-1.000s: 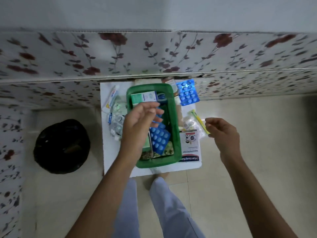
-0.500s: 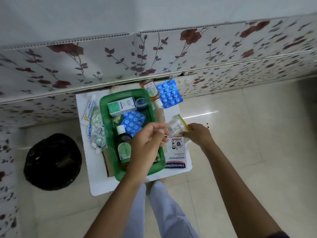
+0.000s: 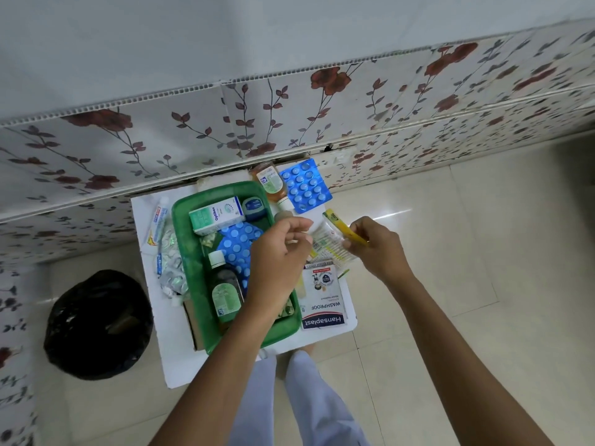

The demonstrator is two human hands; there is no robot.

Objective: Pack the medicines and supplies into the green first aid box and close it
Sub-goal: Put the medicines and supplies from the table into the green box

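Note:
The open green first aid box point(image 3: 190, 259) sits on a small white table point(image 3: 170, 352). Inside it lie a white-green Optibex carton point(image 3: 216, 216), blue blister strips point(image 3: 240, 249), a dark syrup bottle point(image 3: 225, 289) and a small blue tin point(image 3: 253, 207). My right hand point(image 3: 375, 249) grips a clear packet with a yellow strip point(image 3: 331, 241) just right of the box. My left hand point(image 3: 280, 255) hovers over the box's right side, its fingertips pinching the packet's left edge.
Right of the box lie a Hansaplast plaster pack point(image 3: 323, 304), an amber bottle point(image 3: 272, 185) and a blue blister strip point(image 3: 306, 186). Left of it are a tube point(image 3: 157, 223) and silver blister strips point(image 3: 170, 268). A black bin bag point(image 3: 96, 323) stands on the floor at left.
My right hand took hold of the clear packet and lifted it off the table. My left hand moved right from above the box's middle to meet the packet. The camera shifted.

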